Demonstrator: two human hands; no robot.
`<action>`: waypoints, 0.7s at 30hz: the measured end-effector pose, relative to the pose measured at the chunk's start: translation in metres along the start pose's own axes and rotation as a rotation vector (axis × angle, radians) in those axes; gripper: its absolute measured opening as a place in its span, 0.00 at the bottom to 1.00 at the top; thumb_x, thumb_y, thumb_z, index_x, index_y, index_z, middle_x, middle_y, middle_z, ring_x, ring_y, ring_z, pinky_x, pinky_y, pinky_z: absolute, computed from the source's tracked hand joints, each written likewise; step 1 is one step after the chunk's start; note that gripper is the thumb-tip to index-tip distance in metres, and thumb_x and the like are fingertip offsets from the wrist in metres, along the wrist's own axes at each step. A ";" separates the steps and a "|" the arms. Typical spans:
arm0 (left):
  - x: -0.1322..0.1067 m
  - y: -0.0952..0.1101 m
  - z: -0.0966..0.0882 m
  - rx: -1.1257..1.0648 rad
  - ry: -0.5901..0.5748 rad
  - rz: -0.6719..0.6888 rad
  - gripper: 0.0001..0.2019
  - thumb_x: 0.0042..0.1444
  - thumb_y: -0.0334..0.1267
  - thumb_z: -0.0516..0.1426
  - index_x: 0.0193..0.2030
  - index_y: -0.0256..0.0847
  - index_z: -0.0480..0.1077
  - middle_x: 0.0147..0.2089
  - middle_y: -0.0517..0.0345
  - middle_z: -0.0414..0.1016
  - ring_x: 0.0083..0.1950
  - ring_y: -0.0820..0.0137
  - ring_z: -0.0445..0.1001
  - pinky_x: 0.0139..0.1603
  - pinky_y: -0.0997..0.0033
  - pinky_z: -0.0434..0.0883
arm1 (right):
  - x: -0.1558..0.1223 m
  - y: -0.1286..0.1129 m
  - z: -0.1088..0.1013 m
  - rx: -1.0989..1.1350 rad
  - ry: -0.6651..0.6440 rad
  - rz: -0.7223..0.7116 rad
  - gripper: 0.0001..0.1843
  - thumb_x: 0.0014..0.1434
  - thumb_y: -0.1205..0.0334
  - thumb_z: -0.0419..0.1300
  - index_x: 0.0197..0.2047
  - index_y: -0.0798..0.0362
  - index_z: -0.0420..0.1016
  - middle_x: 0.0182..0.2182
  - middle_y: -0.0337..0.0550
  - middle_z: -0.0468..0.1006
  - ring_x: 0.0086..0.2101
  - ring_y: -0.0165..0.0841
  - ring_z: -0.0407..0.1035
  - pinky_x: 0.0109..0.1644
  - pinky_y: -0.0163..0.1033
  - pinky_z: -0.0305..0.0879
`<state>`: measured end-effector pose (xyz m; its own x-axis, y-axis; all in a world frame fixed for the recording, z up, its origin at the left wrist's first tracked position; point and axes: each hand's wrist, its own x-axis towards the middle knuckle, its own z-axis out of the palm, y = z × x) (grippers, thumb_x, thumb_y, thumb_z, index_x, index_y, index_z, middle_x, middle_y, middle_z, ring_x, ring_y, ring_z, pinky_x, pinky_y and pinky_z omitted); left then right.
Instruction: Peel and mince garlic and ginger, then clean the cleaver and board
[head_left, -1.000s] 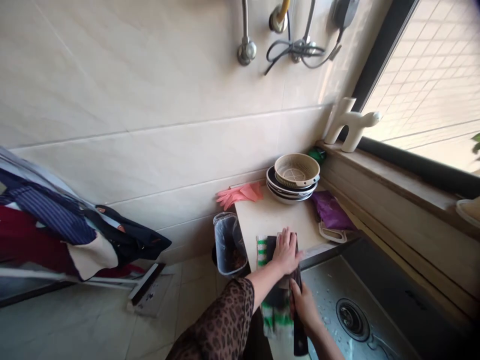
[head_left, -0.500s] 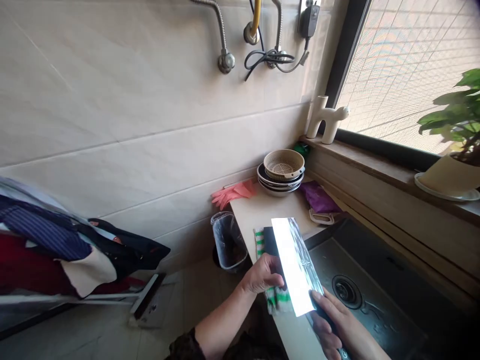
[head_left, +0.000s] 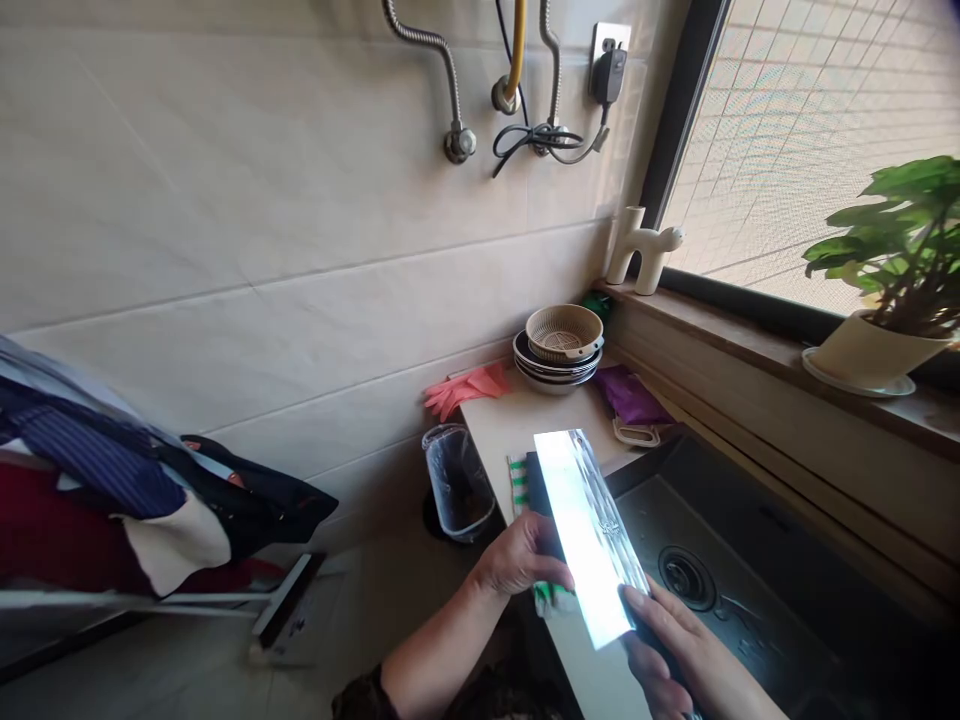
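A wide steel cleaver blade (head_left: 589, 535) glares white in the sunlight, held above the counter's front part. My right hand (head_left: 670, 645) grips its dark handle (head_left: 660, 650), which is mostly hidden by my fingers. My left hand (head_left: 523, 565) presses against the blade's left edge. A green-striped white cloth (head_left: 551, 598) shows just below that hand, and a similar striped strip (head_left: 517, 488) lies farther along on the beige counter (head_left: 510, 420). Beside it is a dark flat object (head_left: 534, 483), partly hidden by the blade. I cannot tell if the cloth is one piece.
A steel sink (head_left: 720, 590) with a round drain lies right of the counter. Behind stand stacked plates (head_left: 553, 365) under a beige basket, with pink rubber gloves and a purple bag nearby. A clear bin stands left. Clothes hang on a rack at far left.
The cleaver has turned so its flat side faces up and catches the light. My left hand has shifted from the blade's face to its left edge. The view has tilted, bringing the potted plant in.
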<state>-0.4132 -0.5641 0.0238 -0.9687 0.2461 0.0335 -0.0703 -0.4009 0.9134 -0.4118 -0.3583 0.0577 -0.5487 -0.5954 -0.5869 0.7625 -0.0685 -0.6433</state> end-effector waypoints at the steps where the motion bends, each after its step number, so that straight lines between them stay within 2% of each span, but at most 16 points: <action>1: -0.002 -0.001 -0.001 -0.001 -0.009 -0.014 0.24 0.32 0.48 0.71 0.34 0.32 0.78 0.33 0.50 0.80 0.38 0.60 0.77 0.44 0.63 0.71 | -0.001 0.000 0.000 0.010 0.001 0.005 0.24 0.48 0.46 0.66 0.42 0.49 0.64 0.13 0.25 0.60 0.11 0.17 0.45 0.13 0.23 0.50; 6: -0.008 -0.006 -0.001 0.022 -0.115 -0.028 0.27 0.31 0.50 0.71 0.37 0.33 0.77 0.37 0.49 0.79 0.41 0.59 0.76 0.46 0.61 0.71 | 0.001 0.001 0.002 0.016 0.010 -0.007 0.20 0.50 0.46 0.65 0.38 0.49 0.64 0.14 0.26 0.61 0.11 0.17 0.47 0.13 0.23 0.51; 11: -0.009 -0.007 0.006 0.136 -0.040 -0.013 0.27 0.30 0.53 0.70 0.34 0.32 0.77 0.40 0.47 0.79 0.42 0.57 0.76 0.44 0.64 0.72 | 0.005 0.003 0.000 -0.044 -0.025 -0.020 0.21 0.50 0.43 0.64 0.35 0.49 0.63 0.14 0.25 0.60 0.11 0.17 0.46 0.13 0.24 0.51; 14: -0.010 -0.007 0.006 0.120 -0.053 -0.029 0.28 0.29 0.52 0.71 0.35 0.33 0.77 0.40 0.47 0.79 0.43 0.57 0.75 0.46 0.62 0.71 | 0.005 0.004 -0.004 -0.055 -0.026 -0.005 0.22 0.50 0.43 0.64 0.35 0.50 0.63 0.13 0.25 0.59 0.11 0.17 0.46 0.13 0.24 0.52; 18: -0.008 -0.004 -0.006 0.108 -0.133 -0.095 0.27 0.31 0.49 0.71 0.36 0.33 0.77 0.36 0.50 0.79 0.40 0.60 0.76 0.47 0.62 0.71 | 0.004 0.004 -0.008 -0.032 -0.019 0.006 0.23 0.48 0.43 0.65 0.37 0.50 0.62 0.13 0.25 0.60 0.11 0.17 0.47 0.14 0.23 0.49; 21: 0.000 0.002 -0.018 0.083 -0.072 -0.023 0.29 0.34 0.57 0.68 0.35 0.31 0.77 0.31 0.50 0.78 0.34 0.64 0.76 0.40 0.67 0.71 | 0.002 0.004 -0.009 -0.030 -0.001 0.028 0.25 0.46 0.42 0.66 0.35 0.50 0.62 0.13 0.26 0.60 0.12 0.17 0.47 0.14 0.22 0.45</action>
<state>-0.4176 -0.5808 0.0181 -0.9472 0.3183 0.0382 -0.0696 -0.3204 0.9447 -0.4129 -0.3532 0.0493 -0.5267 -0.5977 -0.6044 0.7670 -0.0275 -0.6411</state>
